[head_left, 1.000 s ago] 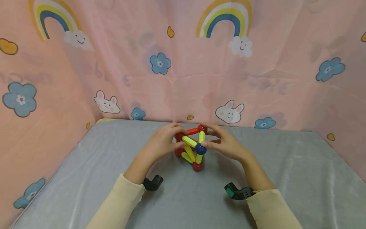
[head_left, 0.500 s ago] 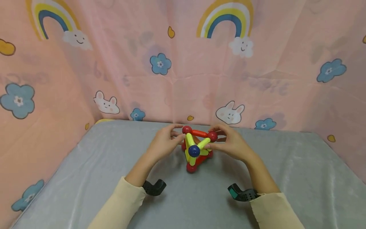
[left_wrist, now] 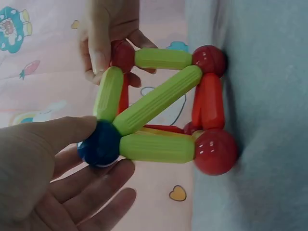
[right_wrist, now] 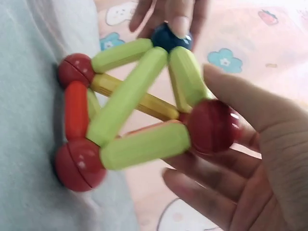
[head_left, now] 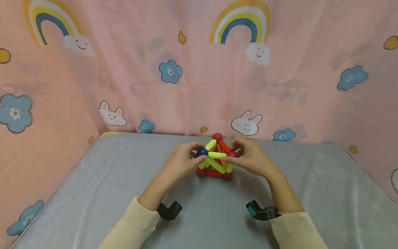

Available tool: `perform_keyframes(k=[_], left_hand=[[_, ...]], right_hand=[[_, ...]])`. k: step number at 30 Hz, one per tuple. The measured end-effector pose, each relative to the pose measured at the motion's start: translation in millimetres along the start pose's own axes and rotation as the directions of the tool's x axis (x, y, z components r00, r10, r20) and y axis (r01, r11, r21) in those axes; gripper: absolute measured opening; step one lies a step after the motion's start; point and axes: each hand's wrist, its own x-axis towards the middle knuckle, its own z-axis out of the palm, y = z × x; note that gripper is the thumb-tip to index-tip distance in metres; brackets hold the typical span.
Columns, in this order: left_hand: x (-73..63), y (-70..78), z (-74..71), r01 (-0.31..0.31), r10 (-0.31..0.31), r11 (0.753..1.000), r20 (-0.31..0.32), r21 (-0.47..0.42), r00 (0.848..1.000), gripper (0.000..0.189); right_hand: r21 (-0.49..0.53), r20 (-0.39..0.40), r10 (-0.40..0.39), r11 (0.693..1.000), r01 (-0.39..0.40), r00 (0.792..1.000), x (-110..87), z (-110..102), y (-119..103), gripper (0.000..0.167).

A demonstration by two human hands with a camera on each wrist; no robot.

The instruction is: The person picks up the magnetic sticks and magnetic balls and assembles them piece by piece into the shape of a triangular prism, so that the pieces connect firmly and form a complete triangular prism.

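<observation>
A frame of magnetic rods and balls stands on the grey cloth, with red balls, one blue ball (left_wrist: 99, 143) and red, green and yellow rods. In the head view my left hand (head_left: 180, 162) is at its left side, thumb and fingers pinching the blue ball at an upper corner. My right hand (head_left: 253, 157) holds an upper red ball (right_wrist: 212, 126) between thumb and fingers. A green rod (head_left: 217, 155) runs between the two held balls. Two lower red balls, one of them a near corner ball (left_wrist: 216, 152), touch the cloth. Some rods at the back are partly hidden.
The grey cloth (head_left: 93, 193) covers the table. Behind it hangs a pink curtain (head_left: 199, 100) printed with rainbows, rabbits and flowers. A dark band with a camera mount (head_left: 169, 211) sits on the left wrist, and another mount (head_left: 261, 211) on the right.
The frame has been turned on the cloth; its blue ball has moved from the right, through the front, to the left. The left hand now holds the blue ball, the right a red one.
</observation>
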Motion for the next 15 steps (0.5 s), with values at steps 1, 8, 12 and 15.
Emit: perform_keyframes(k=[1,8,12,15], left_hand=[[-0.1,-1.0,0.5,-0.008,0.009,1.000,-0.017,0.002,1.000,0.037],[-0.7,-10.6,5.3,-0.035,0.033,0.998,-0.043,-0.047,0.999,0.039],[-2.4,-16.2,4.4,-0.025,0.022,0.998,-0.046,-0.063,0.999,0.039],[-3.8,-19.6,2.6,-0.016,0.013,0.998,-0.054,-0.055,0.998,0.039]], right_hand=[[0.000,0.009,-0.008,1.000,0.008,1.000,0.0,-0.7,-0.6,0.040],[0.027,0.098,-0.013,1.000,0.010,0.995,-3.2,-3.2,-2.0,0.040],[0.071,0.136,-0.006,0.997,-0.004,0.991,-4.4,-1.3,-3.1,0.039],[0.097,0.149,0.002,0.995,-0.017,0.989,-4.8,1.6,-4.5,0.040]])
